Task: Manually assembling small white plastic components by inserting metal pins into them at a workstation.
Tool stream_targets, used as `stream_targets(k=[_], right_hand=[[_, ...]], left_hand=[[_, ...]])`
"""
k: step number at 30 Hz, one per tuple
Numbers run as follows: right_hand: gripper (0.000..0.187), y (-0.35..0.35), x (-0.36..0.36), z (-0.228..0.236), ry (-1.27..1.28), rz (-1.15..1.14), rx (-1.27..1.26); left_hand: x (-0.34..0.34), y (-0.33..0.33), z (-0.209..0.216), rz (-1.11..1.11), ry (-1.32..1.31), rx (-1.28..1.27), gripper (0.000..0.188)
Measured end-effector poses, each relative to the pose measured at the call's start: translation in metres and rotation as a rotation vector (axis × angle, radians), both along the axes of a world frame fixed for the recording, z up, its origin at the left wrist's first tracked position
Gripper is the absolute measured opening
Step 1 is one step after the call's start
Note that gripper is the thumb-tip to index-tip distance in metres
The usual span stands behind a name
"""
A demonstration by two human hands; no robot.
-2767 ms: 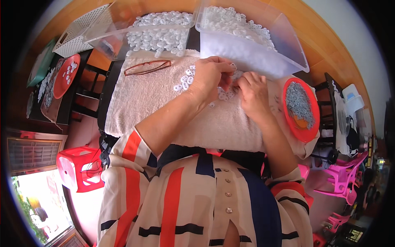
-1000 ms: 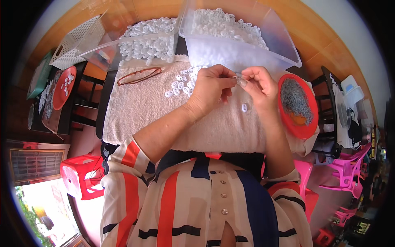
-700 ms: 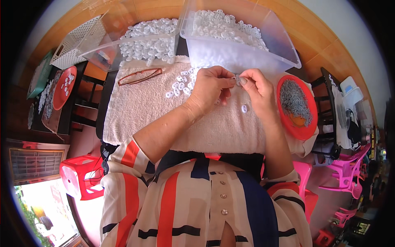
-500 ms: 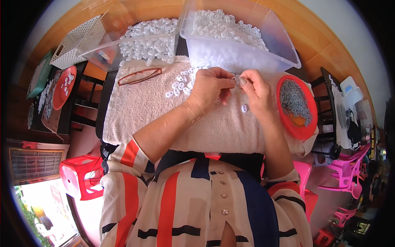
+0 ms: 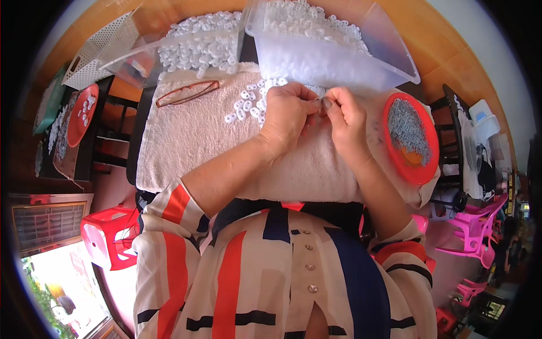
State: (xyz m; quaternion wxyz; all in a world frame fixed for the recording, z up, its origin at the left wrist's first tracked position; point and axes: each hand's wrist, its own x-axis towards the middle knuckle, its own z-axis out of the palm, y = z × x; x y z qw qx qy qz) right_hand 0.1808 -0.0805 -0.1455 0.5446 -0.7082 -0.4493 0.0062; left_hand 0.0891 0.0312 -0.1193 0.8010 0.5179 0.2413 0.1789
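Observation:
Over the far part of a pink towel (image 5: 192, 141), the fingertips of my left hand (image 5: 287, 116) and my right hand (image 5: 347, 120) meet. Both hands are closed in a pinch, thumbs against fingers. Whatever sits between the fingertips is too small and covered to name. Just left of my left hand lies a loose group of small white oval plastic pieces (image 5: 247, 105), each with two holes; some are hidden behind the hand. Right of my right hand stands a red oval tray (image 5: 430, 161) holding a heap of small grey metal parts (image 5: 405, 127).
Two clear plastic bins, a left one (image 5: 148, 59) and a right one (image 5: 339, 65), stand at the far edge, filled with white pieces. Brown-framed eyeglasses (image 5: 188, 94) lie on the towel. A red plate (image 5: 83, 127) rests on a side table at left, above a red stool (image 5: 110, 237).
The single white piece beside my right hand no longer shows on the towel. My hands remain together in a pinch, with small finger shifts. The whole view has shifted slightly.

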Motion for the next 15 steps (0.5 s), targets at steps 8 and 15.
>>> stream_targets(k=[8,15], right_hand=[[0.007,-0.003,0.007,0.010,0.100,0.067,-0.006],[0.007,-0.052,0.017,0.037,-0.325,-0.148,-0.232]], left_hand=[[0.005,0.012,0.002,-0.049,0.005,0.152,0.003],[0.007,0.022,0.000,-0.074,-0.030,0.037,0.005]])
